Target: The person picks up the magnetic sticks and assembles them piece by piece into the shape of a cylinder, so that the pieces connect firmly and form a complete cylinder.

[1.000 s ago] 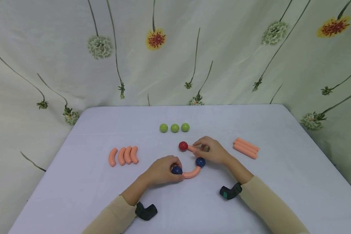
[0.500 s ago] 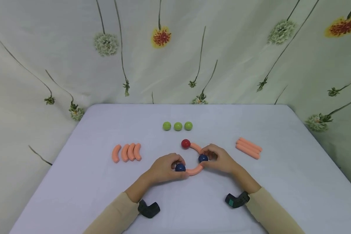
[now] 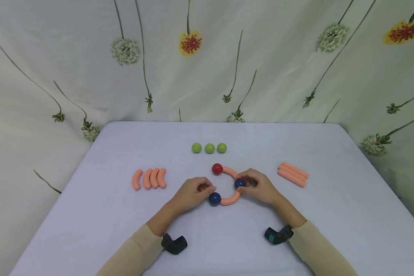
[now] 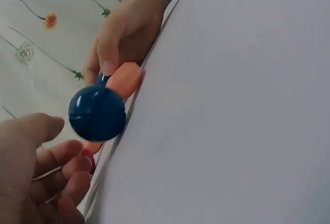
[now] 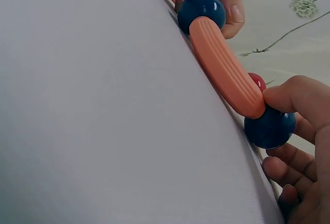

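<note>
On the pale lilac table (image 3: 296, 237) lies a small chain of toy parts: a glossy red ball (image 3: 217, 168), a curved ribbed orange plastic rod (image 3: 231, 172), a dark blue ball (image 3: 239, 183), a second curved orange rod (image 3: 230, 200) and another dark blue ball (image 3: 214, 199) at the near end. The pieces touch end to end, so the chain runs in an S-like bend between the two hands.

The right hand (image 3: 260, 188) has its fingers (image 5: 289, 100) curled about the middle blue ball, thumb pressing where the rod meets it. That grip likely steadies the joint so the two rods do not swing apart. The left hand (image 3: 191, 193) sits just beside the end blue ball; in the left wrist view its fingers (image 4: 56, 157) are loosely bent and close to the ball, but whether they touch it I cannot tell (the head view suggests a thin gap). It seems placed to guard or nudge that free end.

The spare parts are sorted in tidy groups, probably for easy reach: three green balls (image 3: 209, 148) in a row at the back, four curved orange rods (image 3: 149, 178) side by side on the left, and a bundle of straight orange rods (image 3: 292, 174) on the right. A floral cloth backdrop (image 3: 262, 61) hangs behind.
</note>
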The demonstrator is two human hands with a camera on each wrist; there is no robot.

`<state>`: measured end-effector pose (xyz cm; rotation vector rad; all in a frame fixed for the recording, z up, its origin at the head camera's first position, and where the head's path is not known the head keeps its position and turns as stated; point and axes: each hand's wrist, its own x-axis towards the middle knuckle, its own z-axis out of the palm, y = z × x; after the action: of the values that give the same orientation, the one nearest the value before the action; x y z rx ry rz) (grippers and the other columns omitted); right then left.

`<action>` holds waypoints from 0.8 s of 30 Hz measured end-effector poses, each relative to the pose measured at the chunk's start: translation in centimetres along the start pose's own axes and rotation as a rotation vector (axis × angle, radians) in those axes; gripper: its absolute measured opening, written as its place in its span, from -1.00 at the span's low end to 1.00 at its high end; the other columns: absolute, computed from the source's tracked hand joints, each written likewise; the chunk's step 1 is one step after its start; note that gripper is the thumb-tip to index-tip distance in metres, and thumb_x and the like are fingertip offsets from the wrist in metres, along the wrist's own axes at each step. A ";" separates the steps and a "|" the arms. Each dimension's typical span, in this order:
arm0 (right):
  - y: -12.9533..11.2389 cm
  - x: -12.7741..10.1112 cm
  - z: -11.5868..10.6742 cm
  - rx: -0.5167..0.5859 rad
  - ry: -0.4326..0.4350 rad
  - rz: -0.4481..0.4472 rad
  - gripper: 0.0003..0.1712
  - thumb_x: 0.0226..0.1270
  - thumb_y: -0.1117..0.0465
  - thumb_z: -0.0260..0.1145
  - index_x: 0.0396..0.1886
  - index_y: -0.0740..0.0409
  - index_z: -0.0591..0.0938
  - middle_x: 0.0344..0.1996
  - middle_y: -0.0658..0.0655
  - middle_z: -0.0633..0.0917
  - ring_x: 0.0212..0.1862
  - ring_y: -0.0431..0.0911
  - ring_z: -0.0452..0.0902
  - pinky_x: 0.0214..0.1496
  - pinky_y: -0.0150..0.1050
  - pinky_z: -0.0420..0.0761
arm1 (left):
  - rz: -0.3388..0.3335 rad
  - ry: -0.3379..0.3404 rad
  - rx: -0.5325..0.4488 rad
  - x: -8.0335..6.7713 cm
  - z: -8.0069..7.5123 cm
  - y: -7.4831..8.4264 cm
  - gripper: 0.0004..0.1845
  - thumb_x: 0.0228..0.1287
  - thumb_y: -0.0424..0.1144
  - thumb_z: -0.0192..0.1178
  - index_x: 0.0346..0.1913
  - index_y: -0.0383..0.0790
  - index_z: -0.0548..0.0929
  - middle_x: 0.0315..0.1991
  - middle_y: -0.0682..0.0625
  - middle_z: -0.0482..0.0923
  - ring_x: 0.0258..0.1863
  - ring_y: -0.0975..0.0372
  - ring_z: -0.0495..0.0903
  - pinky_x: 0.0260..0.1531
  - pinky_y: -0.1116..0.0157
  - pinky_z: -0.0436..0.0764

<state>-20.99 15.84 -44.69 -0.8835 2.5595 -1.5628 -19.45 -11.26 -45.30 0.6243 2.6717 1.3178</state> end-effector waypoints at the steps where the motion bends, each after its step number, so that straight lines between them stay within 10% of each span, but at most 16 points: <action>1: 0.5 0.0 0.1 -0.007 0.003 0.002 -0.65 0.11 0.42 0.45 -0.05 0.31 0.66 -0.28 0.15 0.61 -0.30 0.08 0.44 -0.27 -0.27 0.42 | -0.004 0.009 -0.001 0.0 -0.4 0.0 -0.86 0.34 -0.06 0.22 -0.23 -0.03 0.67 -0.45 0.17 0.53 -0.40 0.27 0.48 -0.35 0.30 0.49; 8: 0.6 0.1 0.1 0.002 0.011 0.021 -0.64 0.14 0.34 0.46 -0.03 0.23 0.68 -0.27 0.10 0.62 -0.28 0.06 0.45 -0.26 -0.26 0.43 | -0.122 0.135 0.111 -0.1 -5.4 0.2 -0.88 0.36 -0.16 0.19 -0.20 -0.11 0.66 -0.33 0.07 0.56 -0.29 0.20 0.50 -0.26 0.21 0.49; 14: -2.6 -0.1 -0.4 0.001 -0.007 0.049 -0.63 0.11 0.46 0.43 -0.04 0.42 0.64 -0.27 0.25 0.61 -0.27 0.27 0.44 -0.25 -0.17 0.44 | -0.334 0.106 0.332 -1.2 -9.9 -0.9 -0.74 0.35 -0.14 0.16 -0.10 -0.27 0.63 -0.37 0.03 0.60 -0.41 0.22 0.57 -0.34 0.21 0.50; 24: -2.6 -0.1 -0.3 0.005 -0.008 0.047 -0.62 0.10 0.47 0.42 -0.03 0.43 0.63 -0.23 0.28 0.63 -0.25 0.26 0.45 -0.22 -0.16 0.47 | -0.452 0.164 0.513 -1.4 -10.5 -1.0 -0.77 0.28 -0.28 0.12 -0.20 -0.45 0.57 -0.50 -0.10 0.56 -0.43 0.04 0.52 -0.40 0.10 0.51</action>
<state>-19.77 15.23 -42.42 -0.8207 2.5506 -1.5486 -21.25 -20.07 -39.67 -0.0749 3.0439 0.5941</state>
